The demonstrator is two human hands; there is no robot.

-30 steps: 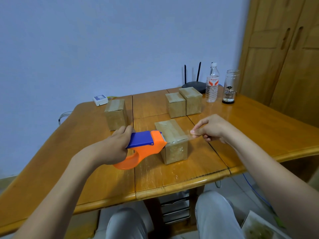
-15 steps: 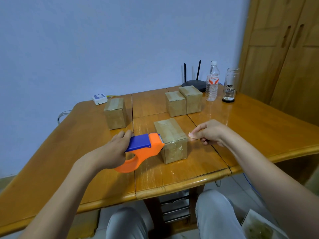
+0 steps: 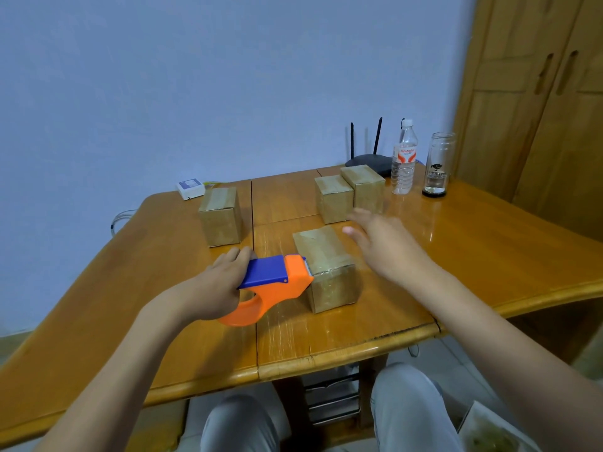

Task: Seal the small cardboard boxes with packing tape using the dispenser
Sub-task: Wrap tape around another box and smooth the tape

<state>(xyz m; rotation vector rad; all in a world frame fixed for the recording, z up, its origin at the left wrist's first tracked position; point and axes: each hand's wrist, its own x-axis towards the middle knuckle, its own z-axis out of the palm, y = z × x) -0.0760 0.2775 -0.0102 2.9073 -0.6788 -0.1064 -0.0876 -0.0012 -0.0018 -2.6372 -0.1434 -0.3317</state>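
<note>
Item: our left hand (image 3: 217, 288) grips the orange-and-blue plastic tape dispenser (image 3: 275, 285), blade at the brown cardboard box (image 3: 328, 267); right hand (image 3: 381, 246) hovers beyond it, fingers spread. We should press down and tear cleanly.

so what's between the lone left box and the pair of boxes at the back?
Head view: only bare table between the lone box and the pair.

Nearest box (image 3: 326, 269) mid-table (image 3: 489, 256), dispenser (image 3: 277, 282) at its left (two boxes (image 3: 349, 194) behind).

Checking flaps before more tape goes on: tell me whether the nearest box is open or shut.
Shut. The nearest box has its top flaps lying flat, with shiny tape across them. The dispenser touches its near top edge.
</note>
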